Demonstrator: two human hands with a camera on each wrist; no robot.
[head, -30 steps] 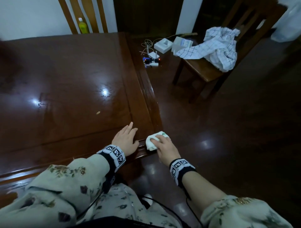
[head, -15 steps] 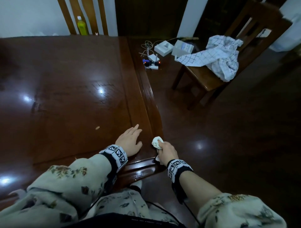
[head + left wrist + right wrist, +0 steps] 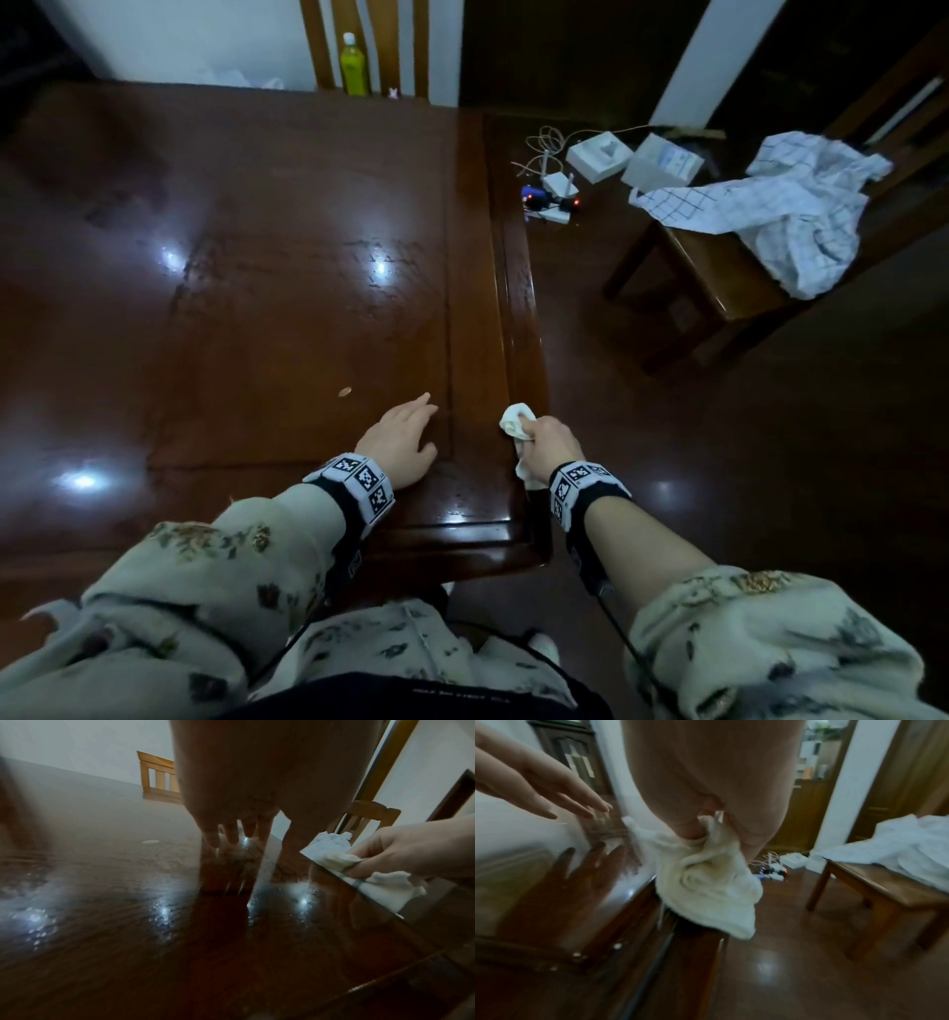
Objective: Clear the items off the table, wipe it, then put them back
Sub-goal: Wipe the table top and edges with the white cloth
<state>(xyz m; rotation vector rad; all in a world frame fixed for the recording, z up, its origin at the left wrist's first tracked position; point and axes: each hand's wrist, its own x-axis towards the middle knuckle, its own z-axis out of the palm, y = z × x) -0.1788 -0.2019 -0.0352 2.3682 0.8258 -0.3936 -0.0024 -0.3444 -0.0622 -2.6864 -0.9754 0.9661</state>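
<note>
White cloth (image 3: 517, 421) bunched against the right edge of the dark wooden table (image 3: 287, 267), near its front right corner, part hanging down over the side. Gripped in the curled fingers of the right hand (image 3: 552, 442), thumb and fingers closed round the wad. Left hand (image 3: 403, 442) just beside it on the tabletop, fingers straight and loosely spread, resting flat by the inner border groove. Small pale speck (image 3: 344, 392) lying on the table surface beyond the left hand. Past the far edge, a wooden chair back (image 3: 369, 46) with a yellow-green bottle (image 3: 354, 67) showing between its slats. Off the right edge, down on the floor, a cluster of white boxes and cables (image 3: 570, 169). Beside those, a second wooden chair (image 3: 719, 277) draped with a checked white fabric (image 3: 770, 205).
</note>
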